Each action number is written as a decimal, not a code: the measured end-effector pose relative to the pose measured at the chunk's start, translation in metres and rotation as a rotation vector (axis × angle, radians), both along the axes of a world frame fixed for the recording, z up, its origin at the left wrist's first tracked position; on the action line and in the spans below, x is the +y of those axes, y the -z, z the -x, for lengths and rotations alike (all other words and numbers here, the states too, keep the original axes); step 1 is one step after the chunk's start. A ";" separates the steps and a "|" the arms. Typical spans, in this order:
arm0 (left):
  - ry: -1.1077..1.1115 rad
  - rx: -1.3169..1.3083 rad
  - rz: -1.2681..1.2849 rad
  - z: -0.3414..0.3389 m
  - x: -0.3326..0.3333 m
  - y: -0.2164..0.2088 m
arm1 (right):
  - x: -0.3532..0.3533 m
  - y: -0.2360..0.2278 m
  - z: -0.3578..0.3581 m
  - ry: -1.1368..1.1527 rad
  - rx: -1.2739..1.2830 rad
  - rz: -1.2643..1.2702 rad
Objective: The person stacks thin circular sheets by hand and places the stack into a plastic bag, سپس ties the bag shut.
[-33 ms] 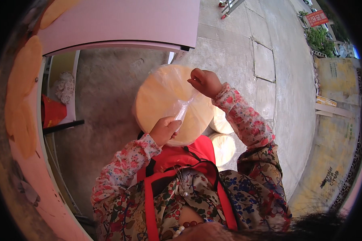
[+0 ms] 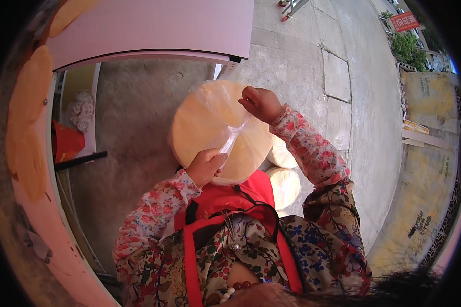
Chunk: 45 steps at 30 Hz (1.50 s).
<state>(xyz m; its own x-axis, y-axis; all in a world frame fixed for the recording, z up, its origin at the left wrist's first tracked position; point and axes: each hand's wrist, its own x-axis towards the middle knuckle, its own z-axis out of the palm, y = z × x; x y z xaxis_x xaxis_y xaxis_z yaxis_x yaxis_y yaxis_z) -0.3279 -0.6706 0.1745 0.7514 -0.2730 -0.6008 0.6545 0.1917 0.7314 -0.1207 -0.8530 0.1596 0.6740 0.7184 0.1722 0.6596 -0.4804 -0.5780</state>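
In front of my lap stands a thick, round, pale-yellow stack (image 2: 192, 125) wrapped in a clear plastic bag (image 2: 228, 140). The film lies over its top and is drawn into a twisted gather near the middle. My left hand (image 2: 206, 166) is closed round the lower end of that gather, at the near side of the stack. At the far right edge of the stack my right hand (image 2: 262, 105) is closed, fingers curled in, with stretched film running toward it. What sits between its fingertips is too small to make out clearly.
More round pale-yellow bundles (image 2: 284, 187) stand on the concrete floor (image 2: 133, 133) to the right, partly behind my right sleeve. A pink-topped table (image 2: 153, 25) is at the far left. A pink board with orange shapes (image 2: 28, 128) runs along the left. A red apron (image 2: 251, 192) covers my lap.
My left hand has shifted very slightly left with the gathered film. My right hand stays in nearly the same place.
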 end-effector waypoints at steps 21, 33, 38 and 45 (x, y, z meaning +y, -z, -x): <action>0.327 -0.171 -0.769 0.090 0.021 0.117 | -0.019 0.077 -0.001 0.302 -0.097 0.048; 0.503 -0.364 -0.835 0.072 0.044 0.112 | 0.004 0.084 0.133 -0.207 0.412 0.619; 0.438 -0.368 -0.811 0.074 0.045 0.113 | -0.018 0.048 0.116 0.253 0.953 0.028; 0.536 -0.377 -0.741 0.052 0.052 0.097 | -0.023 0.022 0.130 0.617 1.287 -0.951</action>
<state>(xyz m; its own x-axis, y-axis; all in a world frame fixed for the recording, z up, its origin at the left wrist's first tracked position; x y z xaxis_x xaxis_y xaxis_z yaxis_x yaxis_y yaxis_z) -0.3795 -0.6182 0.0773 0.8156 -0.2849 -0.5037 0.2202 -0.6522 0.7254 -0.2506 -0.8759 0.1377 0.8261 0.2929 -0.4815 -0.5603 0.3341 -0.7580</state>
